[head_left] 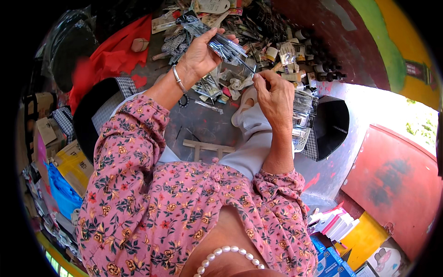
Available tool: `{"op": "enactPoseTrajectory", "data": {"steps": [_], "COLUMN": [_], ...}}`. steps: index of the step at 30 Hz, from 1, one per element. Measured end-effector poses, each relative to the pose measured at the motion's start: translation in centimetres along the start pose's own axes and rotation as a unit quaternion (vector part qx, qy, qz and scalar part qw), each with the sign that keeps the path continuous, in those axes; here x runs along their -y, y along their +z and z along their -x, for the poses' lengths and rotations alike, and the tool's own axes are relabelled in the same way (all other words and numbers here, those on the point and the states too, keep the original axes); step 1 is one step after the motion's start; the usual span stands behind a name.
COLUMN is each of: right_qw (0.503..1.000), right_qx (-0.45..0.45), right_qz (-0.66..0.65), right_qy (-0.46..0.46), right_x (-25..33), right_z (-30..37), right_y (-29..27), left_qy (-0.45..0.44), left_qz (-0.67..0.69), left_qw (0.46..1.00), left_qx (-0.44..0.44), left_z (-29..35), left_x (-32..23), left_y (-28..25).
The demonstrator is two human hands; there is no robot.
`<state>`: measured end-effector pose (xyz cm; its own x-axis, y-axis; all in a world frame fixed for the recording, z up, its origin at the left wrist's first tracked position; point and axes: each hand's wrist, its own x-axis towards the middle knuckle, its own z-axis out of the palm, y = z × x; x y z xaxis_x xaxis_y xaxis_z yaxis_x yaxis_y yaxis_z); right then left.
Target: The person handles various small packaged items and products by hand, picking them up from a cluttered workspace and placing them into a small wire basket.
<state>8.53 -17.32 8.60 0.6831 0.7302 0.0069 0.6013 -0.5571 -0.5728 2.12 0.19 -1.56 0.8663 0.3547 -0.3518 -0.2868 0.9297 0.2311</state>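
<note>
My left hand (201,54), wearing a silver bangle, is closed around a bundle of thin dark sticks in clear plastic wrap (224,46). The bundle slants down to the right, and glare on the plastic hides its exact contents. At its lower right end, my right hand (276,94) pinches one slim dark stick (248,66) between thumb and fingertips. The stick's upper end runs up to the bundle. Both hands are raised over a floor strewn with small packaged goods.
Small packets and bottles (323,69) lie heaped ahead and to the right. Red cloth (115,57) spreads at the left. Black bins with checked cloth flank my legs, the right one (333,122) beside packets. A small wooden frame (207,146) lies near my knees; cardboard boxes (74,161) stand left.
</note>
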Motion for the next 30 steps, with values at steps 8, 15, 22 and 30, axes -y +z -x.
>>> {"op": "enactPoseTrajectory", "data": {"steps": [8,15,22,30], "right_qw": [0.998,0.992,0.987,0.953], "right_qx": [-0.048,-0.096,-0.14,-0.241], "right_qz": [0.027,-0.082,-0.013,-0.062], "right_qy": [-0.005,-0.009,-0.079,-0.175], "right_x": [0.3,0.5,0.7,1.3], "right_z": [-0.4,-0.1,-1.1,-3.1], "right_y": [1.2,1.5,2.5,4.1], "left_qy": [-0.005,0.006,-0.048,-0.13], "left_qz": [-0.012,0.019,-0.015,0.094], "left_qw": [1.0,1.0,0.996,0.98], "left_qx": [0.008,0.025,0.067,0.12], "left_z": [0.6,0.0,0.9,1.7], "left_x": [0.7,-0.1,1.5,2.9], "left_y": [1.0,0.1,0.9,2.0]}}
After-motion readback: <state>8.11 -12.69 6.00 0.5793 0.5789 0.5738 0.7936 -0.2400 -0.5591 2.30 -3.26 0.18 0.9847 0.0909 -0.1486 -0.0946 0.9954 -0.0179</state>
